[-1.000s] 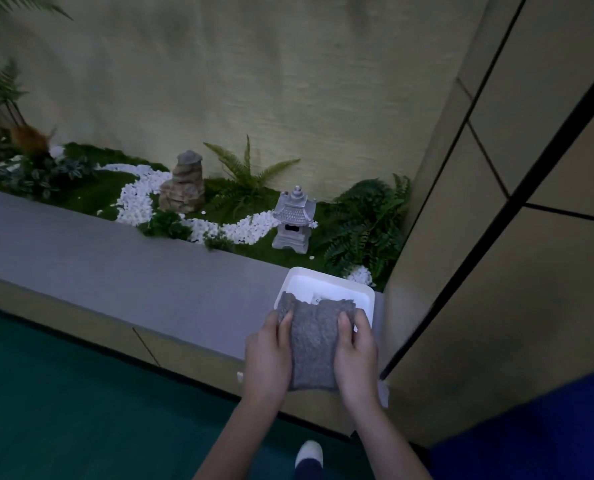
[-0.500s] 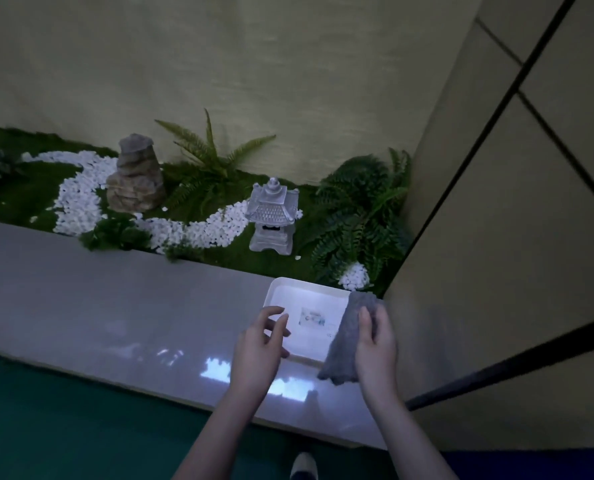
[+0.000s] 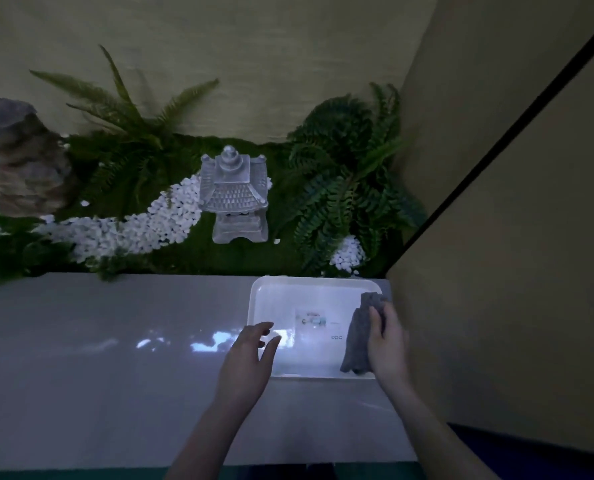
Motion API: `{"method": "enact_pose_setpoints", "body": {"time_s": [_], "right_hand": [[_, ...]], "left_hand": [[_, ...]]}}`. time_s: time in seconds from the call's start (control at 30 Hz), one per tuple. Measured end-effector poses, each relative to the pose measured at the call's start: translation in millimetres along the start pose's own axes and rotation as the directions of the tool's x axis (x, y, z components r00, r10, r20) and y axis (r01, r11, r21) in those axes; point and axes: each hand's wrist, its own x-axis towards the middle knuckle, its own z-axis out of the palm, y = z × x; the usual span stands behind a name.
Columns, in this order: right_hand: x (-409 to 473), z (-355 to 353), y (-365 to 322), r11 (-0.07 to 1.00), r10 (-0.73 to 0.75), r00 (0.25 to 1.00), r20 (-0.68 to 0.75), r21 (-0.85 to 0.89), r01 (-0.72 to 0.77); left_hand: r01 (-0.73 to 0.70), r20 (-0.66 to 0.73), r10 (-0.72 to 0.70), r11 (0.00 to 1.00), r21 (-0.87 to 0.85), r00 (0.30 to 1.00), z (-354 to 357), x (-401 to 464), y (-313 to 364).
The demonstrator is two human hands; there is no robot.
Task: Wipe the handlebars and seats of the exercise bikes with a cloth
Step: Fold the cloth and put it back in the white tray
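A grey cloth (image 3: 357, 336) hangs folded from my right hand (image 3: 385, 344), which grips it over the right side of a white tray (image 3: 264, 296). The tray rests on a grey ledge (image 3: 98, 368) and has a small label in its middle. My left hand (image 3: 250, 362) hovers over the tray's near left corner with fingers spread and nothing in it. No exercise bike is in sight.
Behind the ledge lies a planter with ferns (image 3: 344, 174), white pebbles (image 3: 139, 226), a small stone pagoda lantern (image 3: 234, 195) and a rock (image 3: 21, 157). A tan panelled wall (image 3: 503, 237) closes the right side, right next to the tray.
My left hand let go of the cloth and spread open; the right hand kept it and carried it to the tray's right side. The view has tilted down and closer to the ledge.
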Motion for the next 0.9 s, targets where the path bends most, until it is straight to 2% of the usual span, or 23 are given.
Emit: {"method": "enact_pose_setpoints", "body": {"time_s": [0.13, 0.3, 0.37, 0.47, 0.53, 0.63, 0.73, 0.8, 0.83, 0.9], "right_hand": [[22.1, 52.1, 10.0, 0.999, 0.03, 0.994, 0.109, -0.049, -0.025], [41.9, 113.8, 17.1, 0.999, 0.054, 0.965, 0.257, -0.016, -0.051], [49.7, 126.9, 30.0, 0.995, 0.098, 0.953, 0.288, -0.039, -0.091], [59.3, 128.9, 55.9, 0.972, 0.227, 0.892, 0.39, -0.153, -0.18], [62.8, 123.4, 70.6, 0.947, 0.296, 0.865, 0.406, -0.242, -0.211], [64.2, 115.1, 84.6, 0.917, 0.328, 0.887, 0.325, -0.334, -0.217], [59.7, 110.5, 91.4, 0.844, 0.308, 0.925, 0.221, -0.513, -0.158], [53.1, 110.0, 90.2, 0.824, 0.192, 0.959, 0.206, -0.565, -0.044], [50.9, 111.1, 90.3, 0.816, 0.106, 0.964, 0.243, -0.575, 0.055], [46.6, 111.7, 88.4, 0.742, 0.047, 0.898, 0.436, -0.617, 0.261]], "left_hand": [[-0.002, 0.018, 0.001, 1.0, 0.026, 1.0, 14.3, 30.9, -29.5], [-0.024, 0.026, 0.022, 0.998, 0.065, 0.999, 32.6, 54.4, -57.3], [-0.025, 0.028, 0.023, 0.997, 0.075, 0.999, 41.1, 61.8, -64.4], [-0.019, 0.05, 0.014, 0.994, 0.106, 0.999, 52.0, 68.3, -70.7], [-0.023, 0.065, 0.015, 0.992, 0.123, 0.998, 57.1, 69.3, -72.8], [-0.021, 0.069, 0.012, 0.992, 0.122, 0.998, 62.6, 68.4, -74.8], [0.0, 0.079, -0.009, 0.994, 0.113, 0.997, 66.5, 66.8, -74.9], [0.001, 0.081, -0.012, 0.991, 0.135, 0.997, 67.5, 65.6, -74.1], [-0.01, 0.091, -0.004, 0.987, 0.158, 0.996, 67.8, 65.9, -74.6], [-0.027, 0.109, 0.006, 0.98, 0.197, 0.994, 66.9, 66.5, -72.4]]}}
